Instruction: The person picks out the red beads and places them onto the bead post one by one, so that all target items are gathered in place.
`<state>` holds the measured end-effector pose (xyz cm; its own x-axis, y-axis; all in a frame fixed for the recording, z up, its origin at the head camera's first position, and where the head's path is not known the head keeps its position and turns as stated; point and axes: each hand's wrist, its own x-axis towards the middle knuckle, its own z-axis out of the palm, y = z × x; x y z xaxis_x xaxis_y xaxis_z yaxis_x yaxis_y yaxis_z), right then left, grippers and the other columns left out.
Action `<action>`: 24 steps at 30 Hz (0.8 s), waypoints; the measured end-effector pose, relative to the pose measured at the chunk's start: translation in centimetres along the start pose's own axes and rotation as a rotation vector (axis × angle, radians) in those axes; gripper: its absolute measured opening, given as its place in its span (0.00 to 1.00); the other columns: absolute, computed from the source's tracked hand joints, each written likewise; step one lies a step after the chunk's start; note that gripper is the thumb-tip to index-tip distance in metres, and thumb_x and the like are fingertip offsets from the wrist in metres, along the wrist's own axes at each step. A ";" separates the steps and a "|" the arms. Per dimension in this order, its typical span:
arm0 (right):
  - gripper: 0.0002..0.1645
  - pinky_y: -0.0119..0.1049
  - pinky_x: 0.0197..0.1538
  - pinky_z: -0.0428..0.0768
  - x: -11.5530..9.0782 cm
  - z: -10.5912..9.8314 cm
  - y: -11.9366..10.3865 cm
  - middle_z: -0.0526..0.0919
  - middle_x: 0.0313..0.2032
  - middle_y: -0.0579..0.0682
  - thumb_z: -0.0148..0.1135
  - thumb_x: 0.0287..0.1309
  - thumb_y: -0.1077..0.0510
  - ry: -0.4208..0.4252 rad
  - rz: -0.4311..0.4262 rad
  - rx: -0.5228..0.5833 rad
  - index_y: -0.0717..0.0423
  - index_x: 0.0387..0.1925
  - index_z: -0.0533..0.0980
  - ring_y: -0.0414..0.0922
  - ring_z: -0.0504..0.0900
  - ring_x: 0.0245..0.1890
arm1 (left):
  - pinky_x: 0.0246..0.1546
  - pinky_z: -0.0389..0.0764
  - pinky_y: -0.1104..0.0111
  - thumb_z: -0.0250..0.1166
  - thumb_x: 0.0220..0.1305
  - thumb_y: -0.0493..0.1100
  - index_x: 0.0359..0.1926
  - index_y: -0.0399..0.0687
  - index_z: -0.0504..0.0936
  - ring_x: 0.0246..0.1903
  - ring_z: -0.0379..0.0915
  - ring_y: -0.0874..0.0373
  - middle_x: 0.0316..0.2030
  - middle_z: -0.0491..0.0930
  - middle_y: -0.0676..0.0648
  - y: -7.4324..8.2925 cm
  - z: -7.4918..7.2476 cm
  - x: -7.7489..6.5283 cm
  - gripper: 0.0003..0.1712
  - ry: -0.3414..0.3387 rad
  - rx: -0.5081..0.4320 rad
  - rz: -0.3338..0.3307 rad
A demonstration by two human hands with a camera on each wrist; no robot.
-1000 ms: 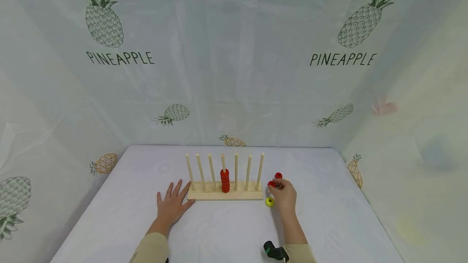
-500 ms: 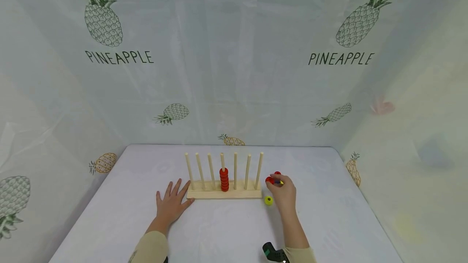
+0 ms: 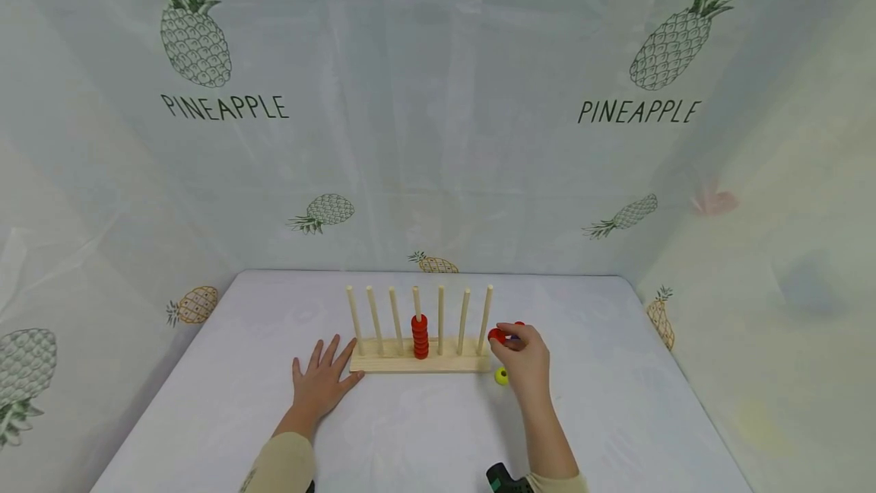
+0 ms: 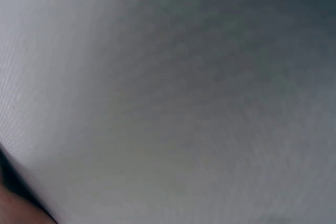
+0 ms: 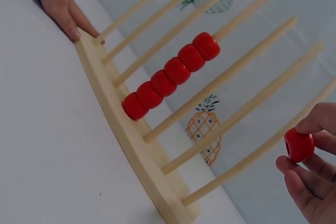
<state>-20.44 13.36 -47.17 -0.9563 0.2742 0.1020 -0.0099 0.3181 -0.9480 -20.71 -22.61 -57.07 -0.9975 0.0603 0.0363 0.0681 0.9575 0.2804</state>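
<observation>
My right hand (image 3: 525, 364) pinches a red bead (image 5: 299, 145) between thumb and fingers, above the table at the right end of a wooden peg rack (image 3: 390, 364). The rack has a flat base and a row of upright pegs. A stack of red beads (image 3: 420, 338) sits on its middle peg; the other pegs are bare. My left hand (image 3: 320, 385) lies spread on the table, its thumb and forefinger right at the rack's left end. The left wrist view holds only blurred pale surface and a bit of skin.
On the white table (image 3: 424, 432), a yellow bead (image 3: 502, 376) lies near the rack's right front corner. Another red bead (image 3: 519, 323) shows behind my right hand, partly hidden, with a bit of blue beside it. A pineapple-print curtain (image 3: 438, 135) hangs behind the table.
My right hand has lifted the red bead and carried it left toward the rack's rightmost peg. My left hand has stayed at the rack's left end.
</observation>
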 end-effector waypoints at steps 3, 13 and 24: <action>0.14 0.30 0.38 0.82 -0.3 0.1 -0.5 0.78 0.45 0.53 0.70 0.53 0.65 -0.014 -0.010 0.036 0.59 0.44 0.84 0.50 0.82 0.42 | 0.60 0.35 0.29 0.52 0.65 0.70 0.74 0.57 0.60 0.72 0.40 0.35 0.74 0.52 0.40 -0.1 0.1 0.0 0.43 0.009 0.009 0.006; 0.15 0.27 0.41 0.81 -1.3 0.4 -2.7 0.79 0.42 0.55 0.70 0.51 0.70 -0.060 -0.077 0.131 0.63 0.44 0.83 0.51 0.83 0.42 | 0.60 0.36 0.28 0.54 0.65 0.70 0.73 0.56 0.62 0.71 0.43 0.34 0.73 0.54 0.39 0.0 0.3 -0.1 0.42 0.041 -0.008 0.023; 0.15 0.31 0.44 0.82 -1.4 1.6 -4.7 0.79 0.39 0.53 0.71 0.48 0.71 -0.078 -0.207 0.153 0.62 0.41 0.84 0.50 0.84 0.39 | 0.59 0.35 0.28 0.49 0.64 0.74 0.75 0.63 0.58 0.71 0.42 0.36 0.73 0.54 0.41 -1.0 1.5 0.1 0.43 0.116 -0.009 0.061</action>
<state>-19.50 10.02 -43.30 -0.9489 0.1449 0.2805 -0.2459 0.2179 -0.9445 -20.88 -23.13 -58.81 -0.9829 0.0847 0.1637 0.1290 0.9505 0.2828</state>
